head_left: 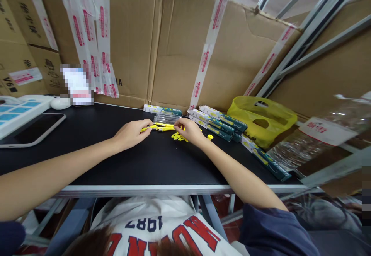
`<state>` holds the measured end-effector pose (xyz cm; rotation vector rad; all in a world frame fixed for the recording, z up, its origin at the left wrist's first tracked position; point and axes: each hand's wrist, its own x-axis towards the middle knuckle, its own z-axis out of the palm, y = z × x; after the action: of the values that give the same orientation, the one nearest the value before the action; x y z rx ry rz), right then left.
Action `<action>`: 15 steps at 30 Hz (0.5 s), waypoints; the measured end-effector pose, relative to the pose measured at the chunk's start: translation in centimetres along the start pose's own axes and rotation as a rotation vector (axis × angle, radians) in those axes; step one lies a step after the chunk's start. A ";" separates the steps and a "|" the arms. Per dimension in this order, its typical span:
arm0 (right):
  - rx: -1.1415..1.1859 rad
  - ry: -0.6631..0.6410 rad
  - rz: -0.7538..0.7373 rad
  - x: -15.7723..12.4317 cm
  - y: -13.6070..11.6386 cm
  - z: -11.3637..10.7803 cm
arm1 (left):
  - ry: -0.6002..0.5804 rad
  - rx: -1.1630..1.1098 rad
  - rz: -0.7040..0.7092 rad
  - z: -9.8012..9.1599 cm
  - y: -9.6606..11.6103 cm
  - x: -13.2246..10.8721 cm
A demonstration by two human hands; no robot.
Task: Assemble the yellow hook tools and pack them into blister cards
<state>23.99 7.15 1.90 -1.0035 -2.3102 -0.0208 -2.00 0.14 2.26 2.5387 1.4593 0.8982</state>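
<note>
My left hand [131, 133] and my right hand [189, 131] meet over the middle of the black table [121, 159]. Both pinch a small bunch of yellow pens [162, 126], the left at one end and the right at the other. Loose yellow caps [178, 136] lie under my right hand, with one more yellow cap [210, 137] by the wrist. Clear pen sleeves [166, 117] lie just behind the bunch.
Teal and white pen packs [220, 122] are stacked right of my hands, and another pack [271, 163] lies near the table's right edge. A yellow plastic bag [262, 118] and a clear bag [319, 136] sit far right. A phone [31, 130] and calculator [17, 111] are at left. Cardboard boxes [174, 43] wall the back.
</note>
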 end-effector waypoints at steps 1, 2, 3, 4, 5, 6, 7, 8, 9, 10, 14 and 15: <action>-0.020 0.008 0.001 0.0 0.1 -0.1 | 0.000 0.002 -0.008 0.0 0.0 0.0; -0.034 0.024 0.006 0.1 0.1 -0.3 | 0.002 0.000 -0.014 0.0 0.0 0.0; -0.046 0.042 0.014 0.1 0.2 -0.5 | 0.005 -0.008 -0.016 0.0 0.0 0.0; -0.055 0.062 0.024 0.2 0.3 -0.8 | 0.013 -0.022 -0.015 0.0 0.0 0.0; -0.062 0.080 0.033 0.3 0.4 -1.0 | 0.026 -0.037 -0.012 -0.1 0.0 0.0; -0.067 0.093 0.042 0.3 0.6 -1.2 | 0.047 -0.051 -0.011 -0.3 0.0 0.1; -0.070 0.100 0.049 0.4 0.8 -1.3 | 0.073 -0.066 -0.009 -0.5 0.0 0.1; -0.072 0.103 0.054 0.4 0.9 -1.4 | 0.102 -0.080 -0.008 -0.7 0.0 0.2; -0.075 0.104 0.057 0.4 1.0 -1.4 | 0.134 -0.094 -0.009 -1.0 0.0 0.4; -0.080 0.103 0.057 0.4 1.1 -1.4 | 0.161 -0.107 -0.007 -1.2 -0.1 0.5; -0.096 0.081 0.032 0.3 0.9 -1.1 | 0.212 -0.084 -0.008 -2.0 -0.8 1.0; -0.096 0.070 0.023 0.2 0.7 -1.0 | 0.203 -0.064 -0.012 -2.1 -1.0 1.1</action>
<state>24.88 7.56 2.69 -1.0608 -2.2514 -0.1569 -3.40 1.13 4.12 2.4512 1.4674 1.2121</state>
